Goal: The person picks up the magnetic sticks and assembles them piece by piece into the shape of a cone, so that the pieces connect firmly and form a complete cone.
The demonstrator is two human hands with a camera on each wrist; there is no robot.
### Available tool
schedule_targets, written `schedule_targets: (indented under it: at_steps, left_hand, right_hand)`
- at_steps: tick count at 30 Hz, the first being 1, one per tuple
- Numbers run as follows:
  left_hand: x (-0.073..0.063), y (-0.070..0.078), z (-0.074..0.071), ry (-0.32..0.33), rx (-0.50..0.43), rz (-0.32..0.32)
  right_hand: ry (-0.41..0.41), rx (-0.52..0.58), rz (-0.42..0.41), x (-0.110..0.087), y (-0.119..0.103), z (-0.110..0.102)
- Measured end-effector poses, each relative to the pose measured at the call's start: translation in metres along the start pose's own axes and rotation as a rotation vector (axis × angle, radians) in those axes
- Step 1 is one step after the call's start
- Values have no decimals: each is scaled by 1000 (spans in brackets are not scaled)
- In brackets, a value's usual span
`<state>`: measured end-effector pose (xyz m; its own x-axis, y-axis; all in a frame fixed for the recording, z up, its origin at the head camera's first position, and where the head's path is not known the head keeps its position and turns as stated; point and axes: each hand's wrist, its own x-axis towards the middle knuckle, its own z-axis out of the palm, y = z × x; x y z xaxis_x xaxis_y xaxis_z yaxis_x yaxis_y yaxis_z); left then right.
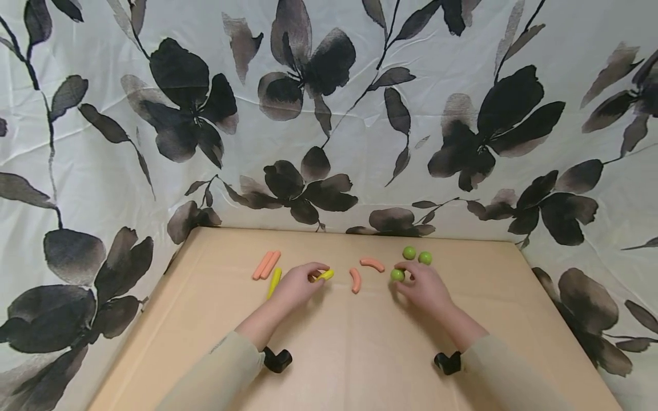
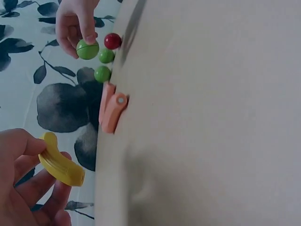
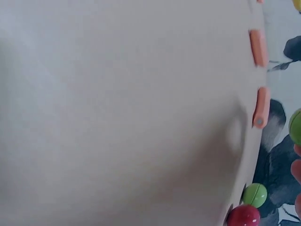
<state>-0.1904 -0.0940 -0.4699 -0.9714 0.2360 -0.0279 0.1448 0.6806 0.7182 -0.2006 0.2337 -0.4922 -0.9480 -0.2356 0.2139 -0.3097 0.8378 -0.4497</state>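
Head view, frame centre: left hand (image 1: 300, 283) pinches a yellow curved piece (image 1: 326, 275) between its fingers, long axis rising slightly rightward, two pink curved pieces (image 1: 356, 281) on the tabletop (image 1: 354, 354) to its right, and beyond them right hand (image 1: 425, 283) pinching a green ball (image 1: 397, 275).

Yellow banana-shaped piece (image 2: 62, 165): curved, ridged, blunt-ended, pinched by left hand (image 1: 299, 285), raised off tan tabletop (image 1: 349, 354), slanting in head view (one end partly behind fingers). Green ball (image 2: 88, 50): smooth, shiny, thin seam line across it, pinched by right hand (image 1: 425, 286), also off tabletop, well apart from yellow piece.
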Motion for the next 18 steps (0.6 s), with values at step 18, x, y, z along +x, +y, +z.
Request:
schedule_targets:
  at_steps: [18]
  left_hand:
    - [-16,13,10,-101,-289,34]
  right_hand:
    - [-24,370,78,-34,-44,-4]
